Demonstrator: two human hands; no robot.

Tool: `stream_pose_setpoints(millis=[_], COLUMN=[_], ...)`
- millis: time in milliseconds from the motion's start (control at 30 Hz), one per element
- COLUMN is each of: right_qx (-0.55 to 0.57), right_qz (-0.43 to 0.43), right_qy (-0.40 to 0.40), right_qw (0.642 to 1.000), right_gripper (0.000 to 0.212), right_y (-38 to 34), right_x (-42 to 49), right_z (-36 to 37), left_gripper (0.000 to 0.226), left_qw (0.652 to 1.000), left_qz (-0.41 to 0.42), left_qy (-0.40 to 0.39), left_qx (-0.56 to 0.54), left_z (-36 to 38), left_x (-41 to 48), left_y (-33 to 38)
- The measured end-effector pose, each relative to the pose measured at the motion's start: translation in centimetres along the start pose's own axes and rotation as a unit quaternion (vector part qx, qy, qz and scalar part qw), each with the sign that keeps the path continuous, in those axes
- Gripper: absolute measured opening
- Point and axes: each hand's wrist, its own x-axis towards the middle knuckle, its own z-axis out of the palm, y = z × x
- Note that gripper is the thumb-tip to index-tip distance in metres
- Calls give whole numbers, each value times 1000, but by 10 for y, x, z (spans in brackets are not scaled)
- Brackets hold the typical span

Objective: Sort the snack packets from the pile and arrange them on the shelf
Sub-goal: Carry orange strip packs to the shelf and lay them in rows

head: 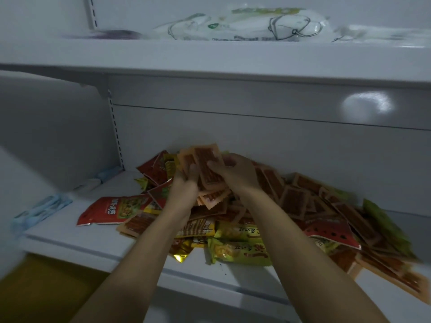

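The fingers [213,164] of the right hand [235,173] were curled round the right edge of a stack of orange packets [206,157], with the thumb pressed flat on its front face. The left hand [184,185] cupped the same stack from below and from the left, its fingertips tucked round the lower edge. Both hands pinched the stack upright between them, just above the pile [256,220] and near the back wall.

Each packet was flat and see-through orange, with a brown strip inside and crimped edges. They looked light, thin and slick, likely to slide off one another, so a grip across both long edges with a thumb on the face would probably hold them squared.

The pile lay spread across the middle and right of the shelf [93,238]. It was a jumble of more orange packets, red ones, and yellow-green packets [240,250] near the front lip. One larger red packet [114,209] lay flat on the pile's left edge.

Further left on the shelf lay some pale blue items [42,210], too blurred to identify. On the upper shelf [210,57] rested white plastic bags [245,26]. The light was dim, and no tidy row of packets could be seen yet.
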Motion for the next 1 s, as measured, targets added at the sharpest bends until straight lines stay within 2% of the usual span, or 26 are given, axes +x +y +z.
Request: stream_pose_setpoints(millis=[167, 333, 400, 500, 633, 700, 767, 833, 900, 1000], right_qx=[-111, -163, -177, -205, -389, -408, -420, -472, -531, -538], right_qz=[-56, -75, -104, -68, -24, -25, -35, -25, -13, 14], right_qy=[-49, -95, -103, -106, -164, -148, -82, -54, -75, -127], right_qw=[991, 979, 973, 971, 906, 900, 903, 880, 844, 833], right_gripper=[30, 30, 37, 41, 37, 37, 42, 46, 52, 54], right_y=[-5, -15, -20, -19, 1, 13, 21, 27, 32, 32], right_x=[-14, -21, -23, -20, -8, -10, -15, -18, -19, -20], right_z=[26, 36, 39, 33, 19, 23, 26, 23, 19, 19], left_gripper=[47, 38, 32, 24, 15, 14, 12, 10, 11, 9], left_qw=[999, 996, 997, 998, 993, 993, 993, 993, 994, 995], left_qz=[-24, -23, -14, -17, -24, -25, -20, -14, -14, -19], left_qy=[16, -5, 12, 59, 108, 111, 107, 101, 89, 67], left_qx=[-33, -91, -71, -17, 30, 42, 51, 56, 65, 75], left_z=[-21, -42, -48, -64, -88, -95, -97, -96, -94, -87], left_x=[-12, -29, -32, -36, -40, -43, -46, -49, -51, -53], left_y=[3, 9, 8, 5, 2, 1, 0, -1, -3, -5])
